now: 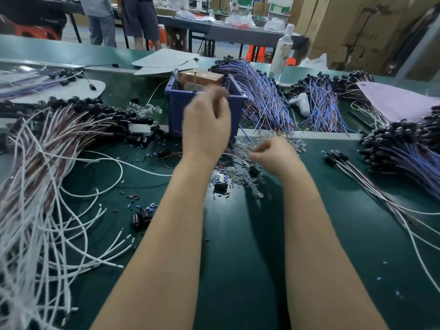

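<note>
Clear LEDs (240, 145) lie heaped in the middle of the bench (238, 234), just before the blue bin (176, 108) — best to pick one singly, legs free. Right hand (273, 154) curls fingers down into the heap, pinch hidden; left hand (206, 120) raised, blurred, curled — cannot tell if it holds anything.

The left hand (206, 122) was up, its fingertips (220, 95) a smear of motion, so any pinch there couldn't be told, and it covered part of the blue bin (176, 110) just behind it. The right hand (273, 156) curled over, hiding whatever sat under its fingers. Far left of the left hand, the white wires (35, 210) ran off the frame's edge.
</note>
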`<action>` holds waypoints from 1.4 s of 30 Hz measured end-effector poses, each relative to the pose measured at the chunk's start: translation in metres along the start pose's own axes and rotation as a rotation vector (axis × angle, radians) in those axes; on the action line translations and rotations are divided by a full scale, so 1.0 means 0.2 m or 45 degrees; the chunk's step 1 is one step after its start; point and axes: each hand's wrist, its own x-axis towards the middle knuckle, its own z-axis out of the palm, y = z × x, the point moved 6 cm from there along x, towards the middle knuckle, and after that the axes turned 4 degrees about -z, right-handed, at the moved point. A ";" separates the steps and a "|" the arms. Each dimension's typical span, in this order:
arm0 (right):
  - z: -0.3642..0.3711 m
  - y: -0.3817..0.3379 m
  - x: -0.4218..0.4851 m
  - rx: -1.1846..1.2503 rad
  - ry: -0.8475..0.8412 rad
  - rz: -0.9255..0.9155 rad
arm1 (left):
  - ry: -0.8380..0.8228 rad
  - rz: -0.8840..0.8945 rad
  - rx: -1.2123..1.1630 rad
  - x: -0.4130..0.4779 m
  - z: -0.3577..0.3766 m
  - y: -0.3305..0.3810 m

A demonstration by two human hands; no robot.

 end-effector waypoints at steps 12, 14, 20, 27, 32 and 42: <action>0.07 0.00 0.00 0.936 0.220 -0.195 | -0.529 -0.089 0.392 -0.18 0.29 -0.22; 0.10 -0.01 0.00 1.164 0.225 -0.165 | -0.487 -0.134 0.325 -0.17 0.26 -0.26; 0.20 0.01 0.01 1.845 -0.116 0.068 | -0.564 -0.229 -0.083 -0.17 0.25 -0.30; 0.13 -0.02 0.03 1.127 0.208 -0.163 | -0.540 -0.219 -0.016 -0.15 0.22 -0.29; 0.10 -0.04 0.01 1.014 0.368 -0.253 | -0.523 -0.176 0.067 -0.12 0.20 -0.25; 0.08 0.09 0.02 0.818 0.340 -0.015 | -0.572 -0.293 0.173 -0.10 0.13 -0.29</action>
